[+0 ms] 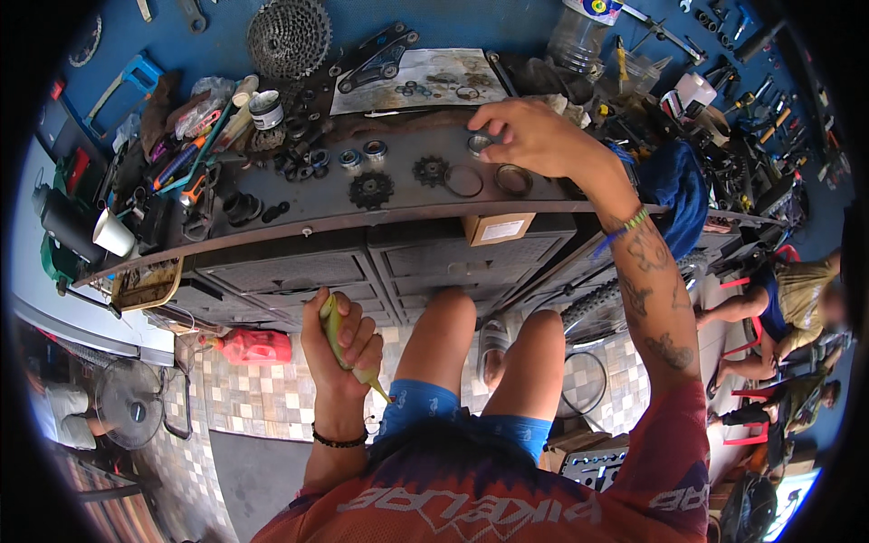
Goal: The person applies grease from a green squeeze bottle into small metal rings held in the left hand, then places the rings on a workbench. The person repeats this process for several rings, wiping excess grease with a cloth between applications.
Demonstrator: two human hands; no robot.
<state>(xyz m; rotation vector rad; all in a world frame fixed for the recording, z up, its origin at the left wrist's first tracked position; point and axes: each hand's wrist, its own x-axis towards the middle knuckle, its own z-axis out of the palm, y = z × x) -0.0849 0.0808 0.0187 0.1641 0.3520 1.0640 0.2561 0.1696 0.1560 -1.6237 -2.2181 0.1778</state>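
Note:
In my closed left hand (342,348), low in front of the bench, is a yellow-green squeeze tube (333,328), its tapered tip pointing down. My right hand (525,136) reaches over the metal bench top and pinches a small ring-shaped bearing (479,143) at its fingertips. Just below that hand lie a thin ring (463,182) and a thicker dark ring (513,181). To their left are a small toothed pulley wheel (430,170) and a larger one (370,190). Two more bearings, one bluish (350,159) and one dark-rimmed (375,150), sit behind them.
A stained paper sheet (425,77) with small rings and a black linkage (376,65) lies at the back. A cassette (290,38) hangs on the wall. Left are a white jar (266,110), pliers (194,188) and a paper cup (113,233). A blue cloth (677,195) drapes right.

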